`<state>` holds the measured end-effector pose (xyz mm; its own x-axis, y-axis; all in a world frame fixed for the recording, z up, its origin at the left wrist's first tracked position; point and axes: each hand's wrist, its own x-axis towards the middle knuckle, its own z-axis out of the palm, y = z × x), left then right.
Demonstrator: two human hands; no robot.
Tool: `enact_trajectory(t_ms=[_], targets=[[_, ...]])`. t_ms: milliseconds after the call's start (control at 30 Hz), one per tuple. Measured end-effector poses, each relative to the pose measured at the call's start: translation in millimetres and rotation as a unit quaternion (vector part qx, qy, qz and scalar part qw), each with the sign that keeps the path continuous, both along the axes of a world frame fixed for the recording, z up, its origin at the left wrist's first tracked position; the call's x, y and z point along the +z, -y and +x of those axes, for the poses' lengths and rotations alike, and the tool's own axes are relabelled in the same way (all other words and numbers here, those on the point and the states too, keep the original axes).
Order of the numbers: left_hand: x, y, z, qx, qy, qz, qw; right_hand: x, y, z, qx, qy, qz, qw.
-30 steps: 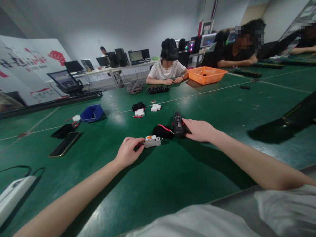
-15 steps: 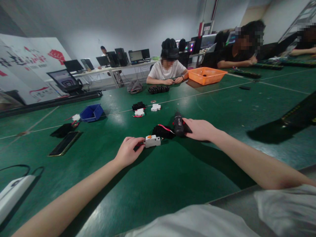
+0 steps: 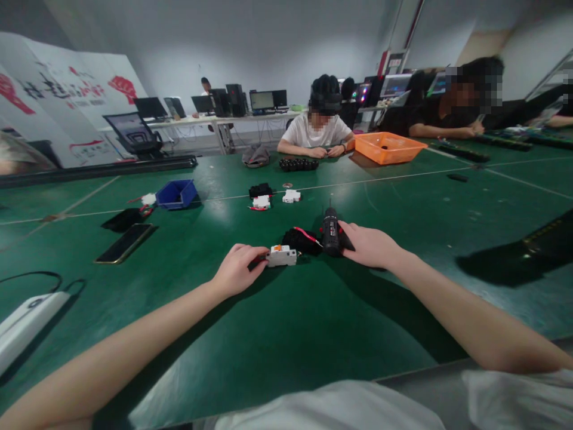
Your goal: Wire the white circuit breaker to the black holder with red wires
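Observation:
My left hand [image 3: 238, 270] has its thumb and fingers closed on the left end of a white miniature circuit breaker [image 3: 283, 257] with an orange toggle. The breaker is low over the green table or resting on it; I cannot tell which. My right hand [image 3: 369, 243] grips a black cordless screwdriver [image 3: 331, 233], its thin bit pointing away from me. Between the two hands lies a black bundle [image 3: 302, 240] with a red wire across it. Farther off are two white breakers, one [image 3: 261, 202] beside a black piece [image 3: 260, 190], the other [image 3: 292, 196] to its right.
To the left are a blue bin [image 3: 176, 194], a phone [image 3: 125, 243], a black pouch-like thing [image 3: 122, 220] and a white power strip [image 3: 31, 322]. An orange basket [image 3: 389, 149] stands near a person [image 3: 316, 131] seated opposite. A dark object [image 3: 532, 251] is at right.
The view has turned slightly left and up, so the scene sits farther right. Both hands keep their holds on the breaker and the screwdriver, with little other visible movement.

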<state>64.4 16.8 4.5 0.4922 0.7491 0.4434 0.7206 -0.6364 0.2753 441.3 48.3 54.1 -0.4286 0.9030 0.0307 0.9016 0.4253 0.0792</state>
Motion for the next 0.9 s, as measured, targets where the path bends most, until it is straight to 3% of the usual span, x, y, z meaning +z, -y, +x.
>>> enact_trajectory(t_ms=[500, 900], targets=[[7.0, 6.7, 2.0, -0.02, 0.036, -0.002, 0.999, -0.1, -7.3, 4.4, -0.005, -0.032, -0.03, 0.999], [1.6, 12.0, 2.7, 0.014, 0.044, 0.098, 0.994, 0.4, -10.0, -0.2, 0.013, -0.066, -0.043, 0.997]])
